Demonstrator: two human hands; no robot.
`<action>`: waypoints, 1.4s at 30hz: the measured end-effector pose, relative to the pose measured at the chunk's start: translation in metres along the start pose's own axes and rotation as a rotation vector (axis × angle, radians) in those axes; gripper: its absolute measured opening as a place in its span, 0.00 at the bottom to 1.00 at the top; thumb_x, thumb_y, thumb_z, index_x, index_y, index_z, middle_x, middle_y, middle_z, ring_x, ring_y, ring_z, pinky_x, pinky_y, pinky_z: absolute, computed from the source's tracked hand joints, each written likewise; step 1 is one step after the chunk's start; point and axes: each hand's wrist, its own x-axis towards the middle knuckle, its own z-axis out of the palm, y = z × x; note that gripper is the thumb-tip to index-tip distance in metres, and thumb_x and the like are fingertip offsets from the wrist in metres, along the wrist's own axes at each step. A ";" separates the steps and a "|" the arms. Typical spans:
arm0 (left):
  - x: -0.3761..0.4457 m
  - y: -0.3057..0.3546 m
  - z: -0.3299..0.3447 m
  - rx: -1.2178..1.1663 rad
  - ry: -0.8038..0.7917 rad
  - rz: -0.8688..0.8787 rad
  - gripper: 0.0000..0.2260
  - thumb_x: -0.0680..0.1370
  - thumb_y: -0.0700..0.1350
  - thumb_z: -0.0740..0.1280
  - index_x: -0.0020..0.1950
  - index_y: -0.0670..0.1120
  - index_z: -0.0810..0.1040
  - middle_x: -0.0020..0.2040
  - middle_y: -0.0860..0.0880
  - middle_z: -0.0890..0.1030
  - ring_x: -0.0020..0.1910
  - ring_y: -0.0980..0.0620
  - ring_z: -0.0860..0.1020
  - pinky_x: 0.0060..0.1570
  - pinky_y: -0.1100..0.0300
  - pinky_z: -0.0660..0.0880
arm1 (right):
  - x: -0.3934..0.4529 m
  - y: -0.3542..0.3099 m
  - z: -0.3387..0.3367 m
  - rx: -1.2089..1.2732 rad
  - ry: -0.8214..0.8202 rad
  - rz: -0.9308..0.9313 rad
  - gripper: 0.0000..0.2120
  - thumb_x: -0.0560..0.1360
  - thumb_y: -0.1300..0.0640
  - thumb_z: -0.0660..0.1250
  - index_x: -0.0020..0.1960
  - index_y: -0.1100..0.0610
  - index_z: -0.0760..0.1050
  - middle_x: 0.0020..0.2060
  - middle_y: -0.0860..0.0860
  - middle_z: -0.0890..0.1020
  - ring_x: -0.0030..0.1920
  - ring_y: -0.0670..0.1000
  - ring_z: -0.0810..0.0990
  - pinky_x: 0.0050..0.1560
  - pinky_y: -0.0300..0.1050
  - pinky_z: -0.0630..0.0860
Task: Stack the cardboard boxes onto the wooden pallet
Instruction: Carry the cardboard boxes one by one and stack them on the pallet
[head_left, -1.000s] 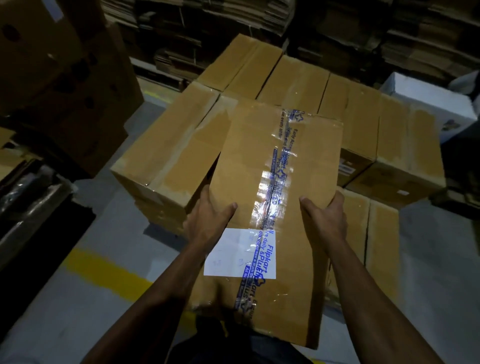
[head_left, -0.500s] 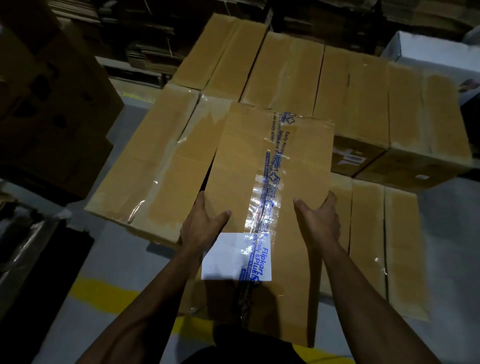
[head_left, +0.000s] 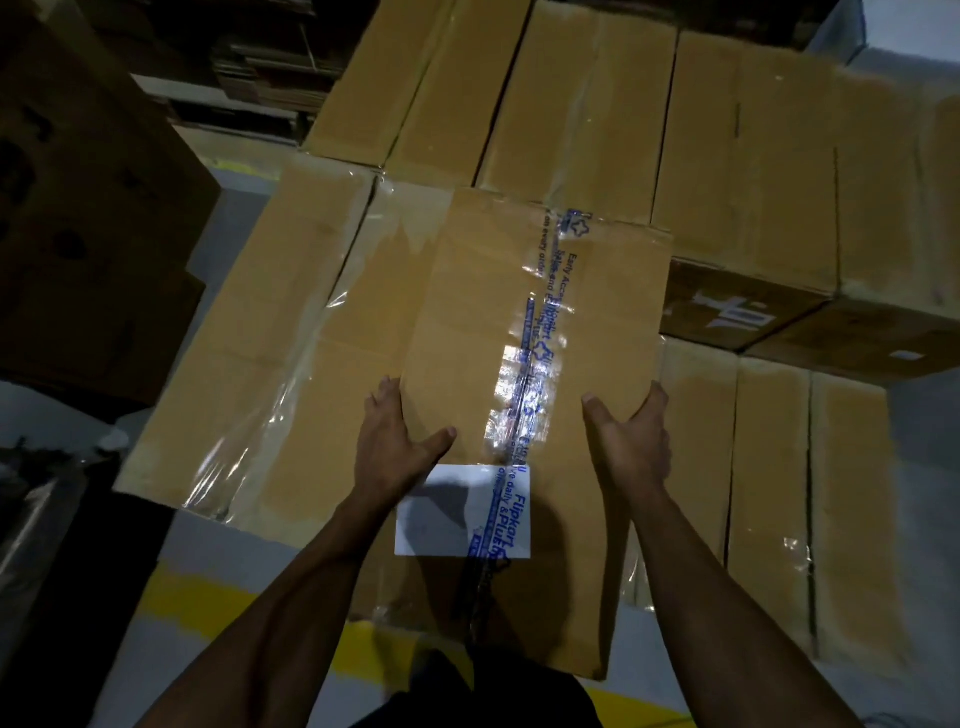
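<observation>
A person's left hand (head_left: 400, 447) and right hand (head_left: 631, 444) clamp the sides of a taped cardboard box (head_left: 524, 374), held above the stacked boxes (head_left: 753, 135). Its landing spot seems hidden underneath, so it may catch an edge and tip.

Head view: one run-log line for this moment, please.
carried box | left hand, right hand grip sides | above stacked boxes | not set down
</observation>
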 end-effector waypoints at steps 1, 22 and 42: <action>0.005 -0.001 0.002 0.029 0.007 0.001 0.50 0.66 0.65 0.66 0.80 0.42 0.52 0.80 0.43 0.53 0.79 0.41 0.50 0.73 0.44 0.57 | 0.003 0.000 0.002 0.007 -0.002 0.005 0.40 0.72 0.40 0.72 0.76 0.50 0.57 0.66 0.56 0.76 0.64 0.64 0.75 0.63 0.57 0.70; 0.044 -0.037 0.032 0.508 0.064 0.151 0.46 0.74 0.73 0.48 0.79 0.40 0.54 0.80 0.41 0.55 0.78 0.37 0.54 0.73 0.39 0.53 | 0.038 0.011 0.043 0.046 0.020 0.032 0.38 0.73 0.42 0.72 0.76 0.50 0.59 0.65 0.55 0.77 0.63 0.61 0.76 0.60 0.52 0.69; 0.062 -0.042 0.043 0.745 0.163 0.196 0.38 0.77 0.70 0.53 0.76 0.44 0.66 0.78 0.38 0.60 0.76 0.35 0.60 0.70 0.39 0.58 | 0.065 0.015 0.064 -0.063 0.044 -0.014 0.37 0.73 0.40 0.70 0.74 0.52 0.60 0.64 0.55 0.77 0.62 0.62 0.76 0.61 0.57 0.71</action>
